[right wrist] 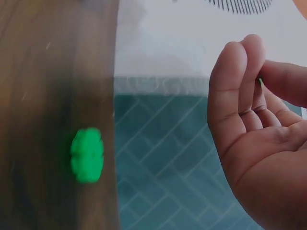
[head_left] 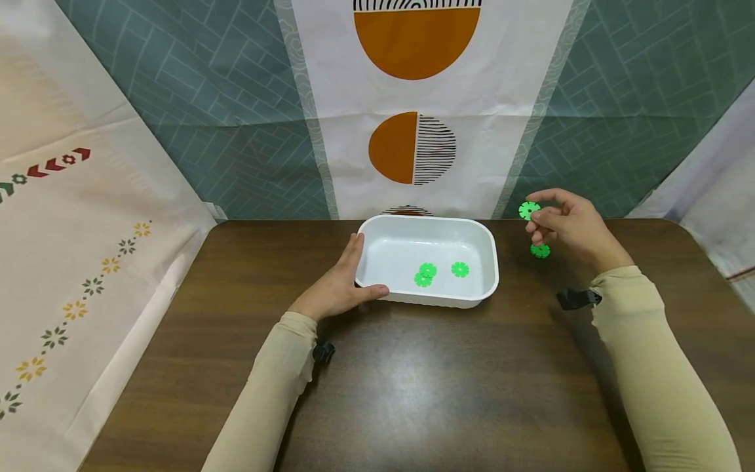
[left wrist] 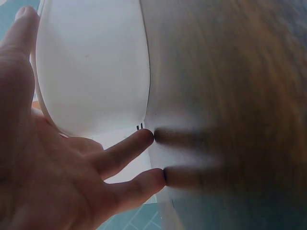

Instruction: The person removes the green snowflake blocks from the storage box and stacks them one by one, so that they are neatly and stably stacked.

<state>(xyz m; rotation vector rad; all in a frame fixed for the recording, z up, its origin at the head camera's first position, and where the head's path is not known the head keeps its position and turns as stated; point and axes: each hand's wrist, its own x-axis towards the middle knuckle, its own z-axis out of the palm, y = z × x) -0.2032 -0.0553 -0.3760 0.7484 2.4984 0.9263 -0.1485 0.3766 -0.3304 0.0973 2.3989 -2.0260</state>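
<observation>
well, before patterned cloth, right fingers pinch a green disc above the brown table, left fingers apart.

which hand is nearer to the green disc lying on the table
Right. The right hand is raised close by the green disc, pinching another disc. The left hand is farther, touching the left end of the white tray, which lies in between.

The disc between the right fingers is bright green, the tray at the left fingers white. Beneath them the tabletop is dark brown; beyond them, the cloth has teal brickwork.
</observation>
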